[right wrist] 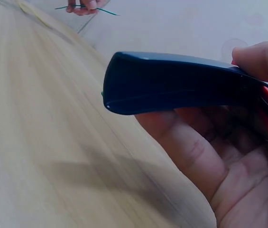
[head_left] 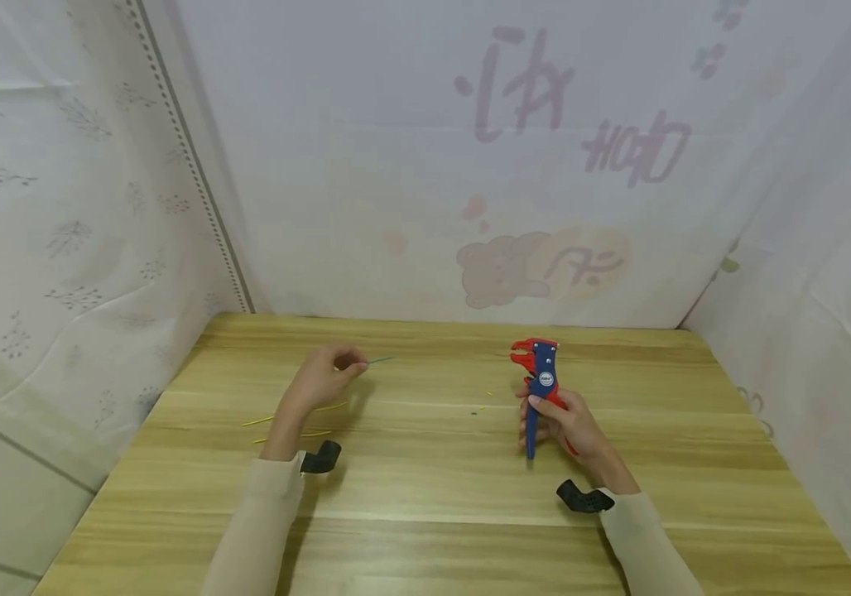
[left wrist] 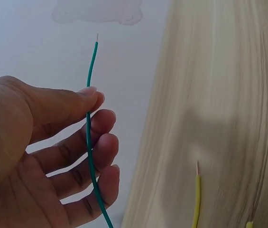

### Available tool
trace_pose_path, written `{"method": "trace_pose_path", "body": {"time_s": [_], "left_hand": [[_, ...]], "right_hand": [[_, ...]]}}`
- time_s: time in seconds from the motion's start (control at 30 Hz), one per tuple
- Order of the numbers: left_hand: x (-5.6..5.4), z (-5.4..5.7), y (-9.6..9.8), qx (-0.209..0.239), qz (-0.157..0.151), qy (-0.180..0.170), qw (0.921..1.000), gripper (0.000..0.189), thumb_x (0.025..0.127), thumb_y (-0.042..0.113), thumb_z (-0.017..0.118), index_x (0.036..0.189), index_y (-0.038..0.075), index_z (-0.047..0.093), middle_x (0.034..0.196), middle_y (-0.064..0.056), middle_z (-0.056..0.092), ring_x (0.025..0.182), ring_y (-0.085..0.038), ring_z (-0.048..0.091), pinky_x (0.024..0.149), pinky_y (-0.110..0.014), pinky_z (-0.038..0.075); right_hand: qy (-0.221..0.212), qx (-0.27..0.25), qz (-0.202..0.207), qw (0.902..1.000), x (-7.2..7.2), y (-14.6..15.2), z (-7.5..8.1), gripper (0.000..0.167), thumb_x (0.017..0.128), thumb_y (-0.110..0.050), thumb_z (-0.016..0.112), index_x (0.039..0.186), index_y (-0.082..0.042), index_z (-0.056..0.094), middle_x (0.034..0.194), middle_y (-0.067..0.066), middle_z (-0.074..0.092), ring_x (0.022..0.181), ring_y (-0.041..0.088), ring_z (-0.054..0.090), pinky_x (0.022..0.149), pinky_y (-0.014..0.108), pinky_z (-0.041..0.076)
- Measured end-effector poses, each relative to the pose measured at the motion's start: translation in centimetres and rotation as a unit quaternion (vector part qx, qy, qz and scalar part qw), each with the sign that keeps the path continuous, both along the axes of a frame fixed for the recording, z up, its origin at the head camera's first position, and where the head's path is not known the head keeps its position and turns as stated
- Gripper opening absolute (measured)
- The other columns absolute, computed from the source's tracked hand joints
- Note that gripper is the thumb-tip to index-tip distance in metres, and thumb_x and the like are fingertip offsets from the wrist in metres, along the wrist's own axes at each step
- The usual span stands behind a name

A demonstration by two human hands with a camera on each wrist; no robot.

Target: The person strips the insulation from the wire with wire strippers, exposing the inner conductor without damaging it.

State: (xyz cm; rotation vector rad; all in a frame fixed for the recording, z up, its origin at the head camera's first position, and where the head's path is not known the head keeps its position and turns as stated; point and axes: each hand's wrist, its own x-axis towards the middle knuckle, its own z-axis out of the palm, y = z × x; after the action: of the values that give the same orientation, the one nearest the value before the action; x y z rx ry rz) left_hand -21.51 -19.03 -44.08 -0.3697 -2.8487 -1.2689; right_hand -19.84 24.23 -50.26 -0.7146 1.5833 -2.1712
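Observation:
My left hand (head_left: 324, 377) pinches a green wire (left wrist: 92, 164) between thumb and index finger, above the table. At the wire's upper end in the left wrist view, a short bare tip shows past the green insulation. My right hand (head_left: 563, 422) grips a red and blue wire stripper (head_left: 545, 377), its red jaws pointing left and apart. In the right wrist view the blue handle (right wrist: 171, 85) lies across the fingers, thumb on top. Yellow wires (head_left: 291, 437) lie on the table beside my left forearm; one has a bare end in the left wrist view.
Small yellow and green scraps (head_left: 474, 413) lie on the wooden table (head_left: 425, 488) between the hands. A pale printed curtain (head_left: 366, 165) stands behind the table, with more cloth at both sides. Each wrist carries a black camera mount (head_left: 321, 457).

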Motion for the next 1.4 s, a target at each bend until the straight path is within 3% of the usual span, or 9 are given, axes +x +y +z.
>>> {"method": "trace_pose_path", "body": {"time_s": [0.33, 0.67, 0.87, 1.07, 1.27, 1.4], "left_hand": [[-0.1, -0.5, -1.2, 0.003, -0.001, -0.003, 1.0000, 0.016, 0.103, 0.013, 0.067, 0.109, 0.001, 0.073, 0.106, -0.015, 0.074, 0.102, -0.033, 0.068, 0.093, -0.055, 0.053], [-0.1, -0.8, -2.4, -0.011, 0.007, -0.013, 0.9998, 0.013, 0.102, 0.008, 0.065, 0.109, -0.001, 0.073, 0.107, -0.015, 0.075, 0.107, -0.037, 0.068, 0.096, -0.056, 0.052], [-0.3, -0.7, -3.0, -0.015, 0.012, -0.013, 0.9997, 0.014, 0.102, 0.008, 0.065, 0.108, -0.001, 0.074, 0.111, -0.017, 0.074, 0.111, -0.040, 0.067, 0.099, -0.057, 0.050], [-0.2, -1.0, -3.8, -0.019, 0.016, -0.013, 0.9996, 0.011, 0.101, 0.004, 0.064, 0.105, -0.001, 0.074, 0.110, -0.018, 0.073, 0.109, -0.039, 0.066, 0.097, -0.056, 0.051], [-0.5, -1.5, -4.4, -0.025, 0.012, -0.029, 0.9992, 0.015, 0.101, 0.001, 0.060, 0.107, 0.001, 0.074, 0.107, -0.020, 0.073, 0.103, -0.038, 0.067, 0.085, -0.049, 0.055], [-0.5, -1.6, -4.8, -0.038, 0.017, -0.039, 0.9984, 0.016, 0.100, 0.001, 0.060, 0.107, 0.002, 0.074, 0.108, -0.020, 0.073, 0.107, -0.039, 0.066, 0.087, -0.051, 0.055]], "right_hand": [[0.001, 0.042, -0.054, 0.9977, -0.1, 1.0, 0.3, 0.040, 0.112, -0.008, 0.046, 0.135, 0.024, 0.041, 0.098, 0.011, 0.070, 0.084, 0.025, 0.075, 0.072, 0.052, 0.061], [-0.003, 0.068, -0.078, 0.9946, -0.3, 1.7, 0.2, 0.047, 0.111, -0.012, 0.051, 0.133, 0.027, 0.041, 0.098, 0.015, 0.071, 0.085, 0.027, 0.076, 0.072, 0.052, 0.061], [-0.022, 0.116, -0.115, 0.9864, -0.4, 2.3, 0.7, 0.057, 0.110, -0.021, 0.056, 0.134, 0.029, 0.039, 0.097, 0.018, 0.072, 0.083, 0.028, 0.076, 0.072, 0.052, 0.061], [-0.035, 0.154, -0.138, 0.9777, -0.5, 3.0, 0.6, 0.055, 0.110, -0.023, 0.055, 0.130, 0.028, 0.045, 0.095, 0.018, 0.073, 0.081, 0.028, 0.077, 0.072, 0.051, 0.062], [-0.041, 0.188, -0.164, 0.9674, -0.6, 3.8, 0.3, 0.055, 0.110, -0.027, 0.055, 0.130, 0.024, 0.049, 0.096, 0.020, 0.073, 0.080, 0.029, 0.077, 0.072, 0.047, 0.062], [-0.040, 0.208, -0.176, 0.9614, -0.7, 4.2, 0.2, 0.054, 0.109, -0.029, 0.057, 0.130, 0.020, 0.050, 0.096, 0.020, 0.073, 0.081, 0.029, 0.077, 0.072, 0.044, 0.063]]}}
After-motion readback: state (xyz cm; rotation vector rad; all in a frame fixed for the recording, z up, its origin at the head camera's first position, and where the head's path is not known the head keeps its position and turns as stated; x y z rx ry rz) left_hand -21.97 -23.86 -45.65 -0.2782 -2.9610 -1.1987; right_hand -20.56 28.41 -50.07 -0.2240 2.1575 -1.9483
